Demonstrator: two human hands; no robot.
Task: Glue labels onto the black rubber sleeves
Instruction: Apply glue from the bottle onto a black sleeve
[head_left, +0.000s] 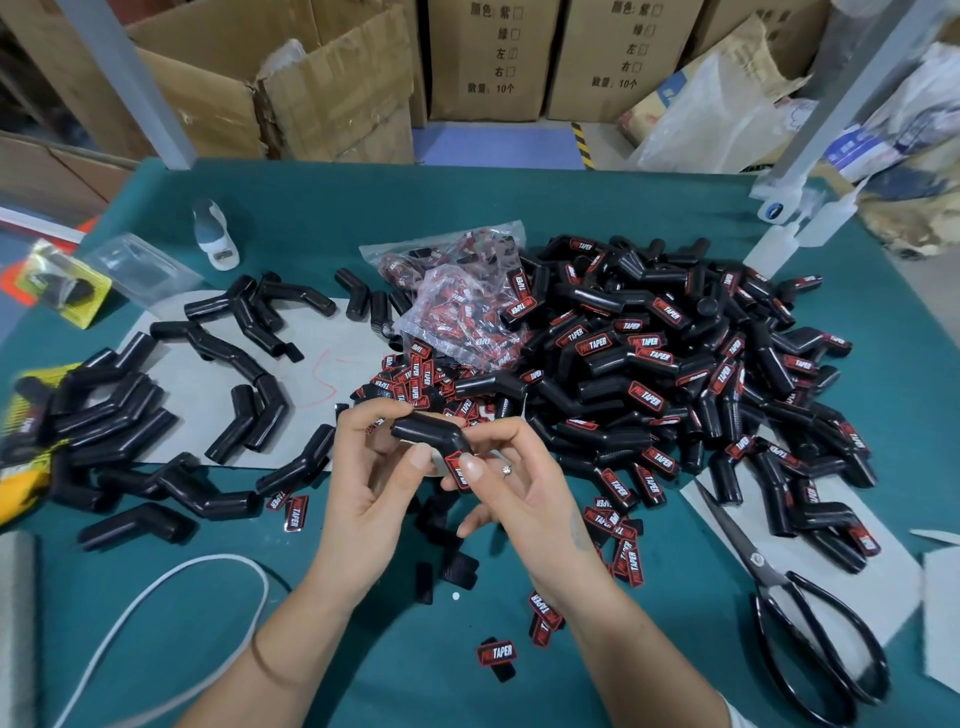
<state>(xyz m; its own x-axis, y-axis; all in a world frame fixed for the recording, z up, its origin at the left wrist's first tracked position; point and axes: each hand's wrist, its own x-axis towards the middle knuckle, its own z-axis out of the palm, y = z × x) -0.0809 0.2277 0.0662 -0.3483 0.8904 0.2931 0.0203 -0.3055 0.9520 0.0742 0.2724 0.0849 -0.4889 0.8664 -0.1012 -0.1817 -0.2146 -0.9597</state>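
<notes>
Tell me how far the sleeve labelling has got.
Done: the big pile of labelled sleeves on the right. In hand: the left hand and right hand hold one sleeve with a label pinched onto it. Left: the plain sleeves on the left, plus loose labels and the bag of labels.
</notes>
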